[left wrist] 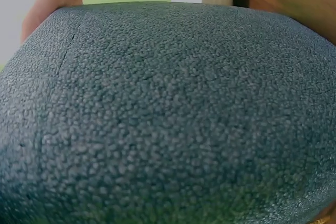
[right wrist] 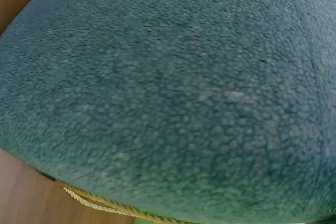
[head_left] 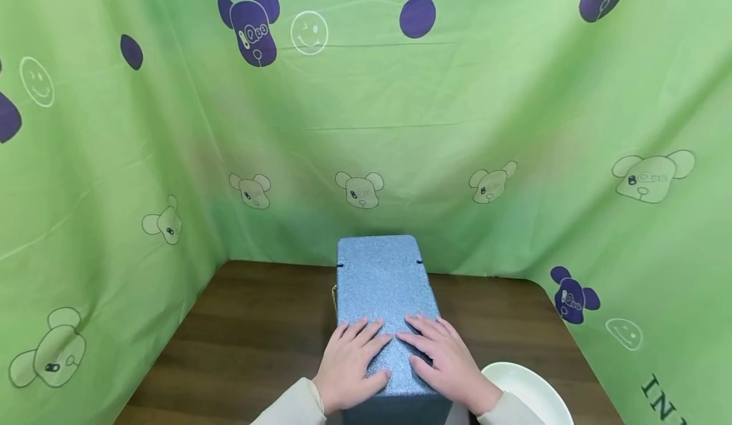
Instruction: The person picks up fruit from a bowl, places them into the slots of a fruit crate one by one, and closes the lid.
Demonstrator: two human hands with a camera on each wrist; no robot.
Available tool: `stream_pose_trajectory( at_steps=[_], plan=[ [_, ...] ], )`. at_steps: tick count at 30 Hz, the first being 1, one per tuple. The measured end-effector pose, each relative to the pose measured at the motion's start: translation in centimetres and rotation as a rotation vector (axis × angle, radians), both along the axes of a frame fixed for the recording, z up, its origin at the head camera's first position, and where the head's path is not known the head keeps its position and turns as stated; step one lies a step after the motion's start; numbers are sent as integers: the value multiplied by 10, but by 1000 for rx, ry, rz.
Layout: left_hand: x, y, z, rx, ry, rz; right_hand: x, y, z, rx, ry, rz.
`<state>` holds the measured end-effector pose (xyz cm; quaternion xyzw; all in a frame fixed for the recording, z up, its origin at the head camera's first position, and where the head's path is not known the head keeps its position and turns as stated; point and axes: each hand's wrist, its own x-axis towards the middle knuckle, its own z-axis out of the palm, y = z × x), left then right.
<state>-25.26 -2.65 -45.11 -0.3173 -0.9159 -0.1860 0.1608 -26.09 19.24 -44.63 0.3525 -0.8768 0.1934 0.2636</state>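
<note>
A long blue box (head_left: 380,285) with a speckled, pebbly surface stands upright on the table, its narrow top toward me. Both palms face down on that top near its front edge. My left hand (head_left: 354,364) rests on the left part, fingers spread and mostly straight. On the right part lies my right hand (head_left: 446,358), its fingers pointing inward and forward. The box's side fills both wrist views, and a thin seam runs near its upper edge. A twisted gold cord (right wrist: 105,205) shows along the box's side in the right wrist view.
A white bowl or dish (head_left: 528,390) sits right of the box, partly cut off by the frame and sleeve. The dark wooden table (head_left: 257,323) is enclosed by green printed cloth (head_left: 366,94) at the back and both sides.
</note>
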Motion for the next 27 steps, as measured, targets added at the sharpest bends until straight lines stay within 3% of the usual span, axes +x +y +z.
stream_pose_trajectory(
  at_steps=[4,8,11,14,19,23,27],
  plan=[
    [-6,-4,-1,145,-57,-51,-2,0,-5,-76,-10,38],
    [-23,-19,7,369,-265,-140,-5,8,-7,-137,-45,140],
    [-46,-33,23,474,-370,-120,-11,19,6,-91,-143,206],
    [-73,-44,38,431,-360,-41,-28,31,26,-45,-318,208],
    [-109,-49,43,188,-316,101,-73,36,40,-42,-566,80],
    [-125,-42,38,58,-346,159,-103,31,38,35,-651,8],
    [-130,-29,35,59,-423,185,-119,24,43,162,-655,-51]
  ],
)
